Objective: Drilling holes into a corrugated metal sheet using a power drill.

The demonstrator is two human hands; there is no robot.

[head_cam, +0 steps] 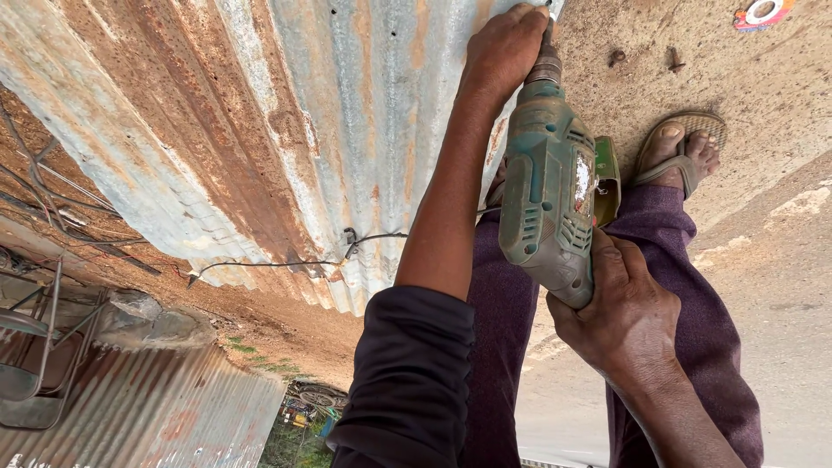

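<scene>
Dusty concrete ground under a rusted corrugated metal sheet | head view: green electric drill points at sheet's edge | right hand, grip wrapped tight around drill handle | left hand, grip closed near chuck, pressing sheet | sandalled foot beside drill | black cord trails over sheet
</scene>
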